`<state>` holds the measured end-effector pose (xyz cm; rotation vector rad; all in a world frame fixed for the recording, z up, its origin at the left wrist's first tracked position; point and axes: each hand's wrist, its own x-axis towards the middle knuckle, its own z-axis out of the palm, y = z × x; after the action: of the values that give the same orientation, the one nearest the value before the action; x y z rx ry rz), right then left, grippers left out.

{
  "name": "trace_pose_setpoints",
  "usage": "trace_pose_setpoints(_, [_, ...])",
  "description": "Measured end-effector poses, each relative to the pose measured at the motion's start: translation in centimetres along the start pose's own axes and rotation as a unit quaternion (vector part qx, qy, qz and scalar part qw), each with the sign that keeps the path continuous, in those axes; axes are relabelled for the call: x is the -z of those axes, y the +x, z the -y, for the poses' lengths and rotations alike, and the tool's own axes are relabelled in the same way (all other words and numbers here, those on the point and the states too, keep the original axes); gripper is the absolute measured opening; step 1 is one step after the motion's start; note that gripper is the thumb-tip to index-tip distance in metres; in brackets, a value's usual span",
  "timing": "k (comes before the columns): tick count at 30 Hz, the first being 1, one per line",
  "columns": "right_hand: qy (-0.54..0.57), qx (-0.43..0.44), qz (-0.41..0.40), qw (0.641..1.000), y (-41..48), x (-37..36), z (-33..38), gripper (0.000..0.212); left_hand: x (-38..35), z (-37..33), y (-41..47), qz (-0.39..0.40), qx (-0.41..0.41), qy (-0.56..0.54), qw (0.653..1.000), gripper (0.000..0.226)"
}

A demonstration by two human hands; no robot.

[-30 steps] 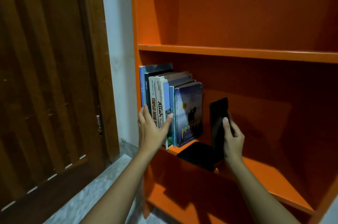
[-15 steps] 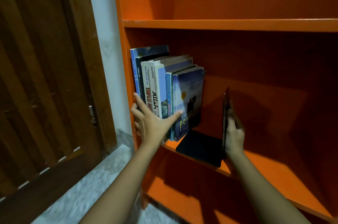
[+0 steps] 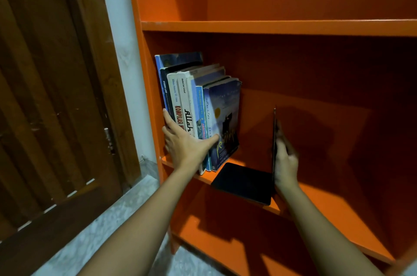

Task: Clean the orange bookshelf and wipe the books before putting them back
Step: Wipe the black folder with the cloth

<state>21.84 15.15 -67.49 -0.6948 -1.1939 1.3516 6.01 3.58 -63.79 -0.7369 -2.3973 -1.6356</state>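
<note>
Books (image 3: 198, 113), a short row of thin paper ones in blue, black and white, stand up at the left end of the middle board of the orange wooden bookshelf (image 3: 270, 27). Their backs face the front edge, and the first one sits against the left side wall.

The left hand (image 3: 185, 142) is spread wide and flat on the low part of the row. Its fingers point up by the side wall. Its thumb reaches right, onto the last dark blue book. It presses on the books and does not grab them.

To the right of the row is the black metal bookend (image 3: 243, 181), bent like the letter L. Its flat foot lies on the board and points at the books, with its far corner just beside the dark blue book. Its tall plate stands up, apart from the row, with bare board between them. So the plate has to go left to meet the books, and the right hand is the nearer one for that.

The right hand (image 3: 285, 163) is on the right side of the tall plate, with its fingers going up along it. The thumb is hidden, so I cannot tell if the hand pinches the plate or only pushes it.
</note>
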Motion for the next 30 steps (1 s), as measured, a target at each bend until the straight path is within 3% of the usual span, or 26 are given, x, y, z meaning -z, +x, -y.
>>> trace_pose_setpoints(1, [0.0, 0.013, 0.009, 1.0, -0.3, 0.0, 0.1, 0.019, 0.1, -0.2, 0.1, 0.0, 0.0, 0.005, 1.0, 0.144])
trace_pose_setpoints(3, [0.004, 0.045, 0.033, 0.998, -1.2, -0.1, 0.5, 0.056, 0.3, -0.8, 0.7, 0.004, -0.002, 0.018, 1.0, 0.143])
trace_pose_setpoints(4, [0.005, 0.059, 0.037, 0.998, -1.6, -0.3, 0.6, 0.065, 0.5, -1.2, 1.0, 0.006, -0.006, 0.025, 1.0, 0.142])
trace_pose_setpoints(8, [-0.001, 0.086, 0.025, 0.996, -2.6, -1.9, 0.5, 0.033, 1.5, -2.5, 1.6, 0.018, -0.025, 0.048, 0.998, 0.141])
trace_pose_setpoints(11, [0.02, 0.086, 0.012, 0.996, -2.7, -4.3, -0.3, 0.028, 2.5, -2.5, 1.3, 0.027, -0.044, 0.05, 0.997, 0.139])
trace_pose_setpoints(16, [0.05, 0.076, -0.001, 0.996, -0.9, -8.9, -2.3, 0.036, 4.0, -0.9, 0.1, 0.048, -0.098, 0.023, 0.994, 0.139])
trace_pose_setpoints(23, [0.004, 0.06, 0.02, 0.998, -0.2, -11.1, -3.6, 0.051, 3.8, 2.1, -1.2, 0.041, -0.145, 0.026, 0.988, 0.138])
trace_pose_setpoints(25, [0.001, 0.051, -0.002, 0.999, -0.4, -11.2, -3.6, 0.043, 3.3, 2.7, -1.0, 0.033, -0.153, 0.026, 0.987, 0.137])
trace_pose_setpoints(27, [0.012, 0.042, -0.006, 0.999, -0.5, -11.1, -4.1, 0.047, 2.5, 3.1, -0.8, 0.013, -0.184, 0.018, 0.983, 0.126])
trace_pose_setpoints(30, [0.032, 0.002, -0.008, 0.999, -0.6, -11.1, -4.5, 0.07, 1.4, 3.3, -0.4, -0.04, -0.246, 0.008, 0.968, 0.107])
